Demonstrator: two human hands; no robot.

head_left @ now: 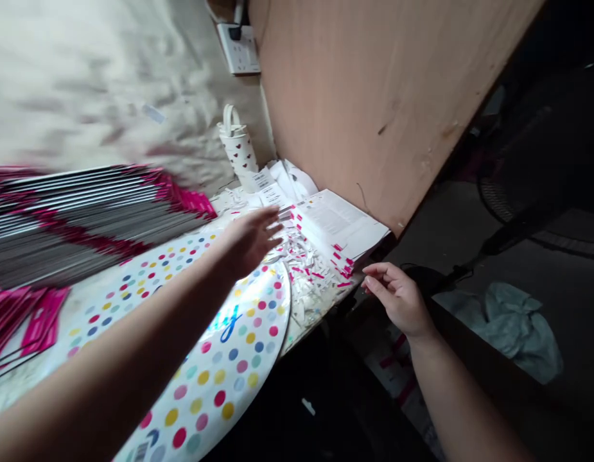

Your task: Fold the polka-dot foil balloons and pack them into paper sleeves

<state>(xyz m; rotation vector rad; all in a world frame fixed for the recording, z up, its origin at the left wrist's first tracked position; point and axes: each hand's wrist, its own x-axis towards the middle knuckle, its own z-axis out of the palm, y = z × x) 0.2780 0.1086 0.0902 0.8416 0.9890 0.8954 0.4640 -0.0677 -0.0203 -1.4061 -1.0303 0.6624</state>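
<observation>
Okay: L hand [251, 242] open, empty, above dotted disc [224, 378]; R hand [397, 299] half-curled, empty, near pink-tabbed papers [325, 234].

I count two hands [325, 269] above the counter [297, 346], with one polka-dot paper plate [214, 378], two stacks of pink-edged sheets [85, 218] toward its left edge, and one heart-printed white bag [236, 147] at its far corner. Off the counter, I see one wall socket [239, 50], one standing fan [513, 186], and one grey cloth [513, 333].
</observation>
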